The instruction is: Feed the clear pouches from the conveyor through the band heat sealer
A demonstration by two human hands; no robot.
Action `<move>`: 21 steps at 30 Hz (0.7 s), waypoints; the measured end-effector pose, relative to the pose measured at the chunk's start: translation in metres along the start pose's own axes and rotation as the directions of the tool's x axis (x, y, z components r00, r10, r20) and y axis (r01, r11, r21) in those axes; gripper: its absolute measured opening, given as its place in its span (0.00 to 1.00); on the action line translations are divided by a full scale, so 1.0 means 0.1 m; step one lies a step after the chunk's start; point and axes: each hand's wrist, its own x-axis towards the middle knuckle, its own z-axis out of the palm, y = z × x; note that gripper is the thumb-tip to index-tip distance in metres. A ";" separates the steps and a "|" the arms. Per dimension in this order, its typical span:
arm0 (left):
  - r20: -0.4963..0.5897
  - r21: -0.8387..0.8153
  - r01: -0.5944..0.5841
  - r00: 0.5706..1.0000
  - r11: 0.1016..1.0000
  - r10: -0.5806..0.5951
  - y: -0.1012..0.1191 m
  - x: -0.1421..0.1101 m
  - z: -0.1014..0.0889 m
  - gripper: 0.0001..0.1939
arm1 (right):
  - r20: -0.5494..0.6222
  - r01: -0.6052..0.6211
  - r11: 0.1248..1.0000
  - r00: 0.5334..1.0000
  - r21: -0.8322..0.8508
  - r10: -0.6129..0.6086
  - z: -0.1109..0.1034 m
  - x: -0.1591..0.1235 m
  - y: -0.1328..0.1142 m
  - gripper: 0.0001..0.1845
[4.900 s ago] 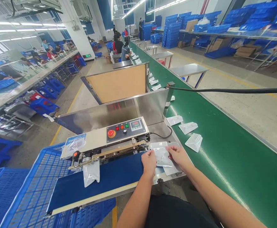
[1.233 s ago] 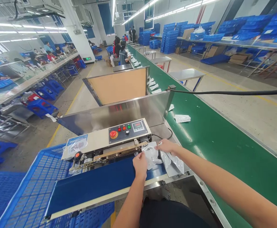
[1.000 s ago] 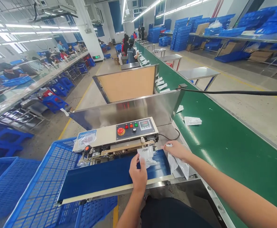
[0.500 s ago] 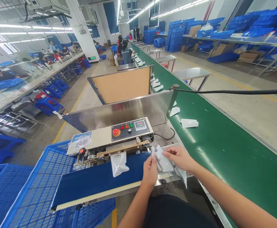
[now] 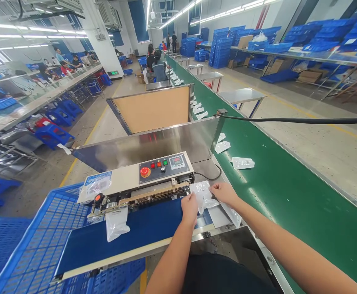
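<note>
Both hands pinch a white plastic bag (image 5: 203, 197) at the right-hand intake of the band sealer (image 5: 129, 179). My left hand (image 5: 189, 208) grips its left edge, over the end of the blue belt (image 5: 154, 226). My right hand (image 5: 225, 193) has the upper right edge between thumb and fingers. What fills the bag cannot be made out. Another white pouch (image 5: 117, 224) hangs from the sealer's jaws farther left, its lower part over the belt. Below my right hand, more plastic packaging (image 5: 231, 214) lies on the metal ledge.
A green conveyor (image 5: 276, 200) runs along my right, with white packets (image 5: 243, 163) on it. A blue basket (image 5: 46, 228) stands at the belt's left end. Behind the sealer rises a steel panel (image 5: 154, 141). A black cable (image 5: 288, 120) crosses above the conveyor. Co-workers sit farther off.
The bag in my hands is now spread flatter, with its top edge up at the sealer's intake. The other pouch has travelled left along the sealer.
</note>
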 end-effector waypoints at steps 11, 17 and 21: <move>-0.156 0.059 -0.065 0.985 0.996 0.074 0.26 -0.17 -0.84 0.35 | 0.063 0.113 0.980 0.990 0.167 -0.125 0.10 -0.18 -0.35 0.23; -0.238 0.416 -0.322 0.864 0.851 0.443 0.24 -0.78 -1.06 0.27 | -0.010 0.016 0.858 1.000 0.514 -0.013 -0.06 -0.56 -0.46 0.30; 0.316 0.344 -0.473 0.872 0.811 0.374 0.28 -1.00 -0.57 0.25 | 0.034 -0.080 0.637 0.996 0.767 0.084 0.03 -0.71 -0.77 0.32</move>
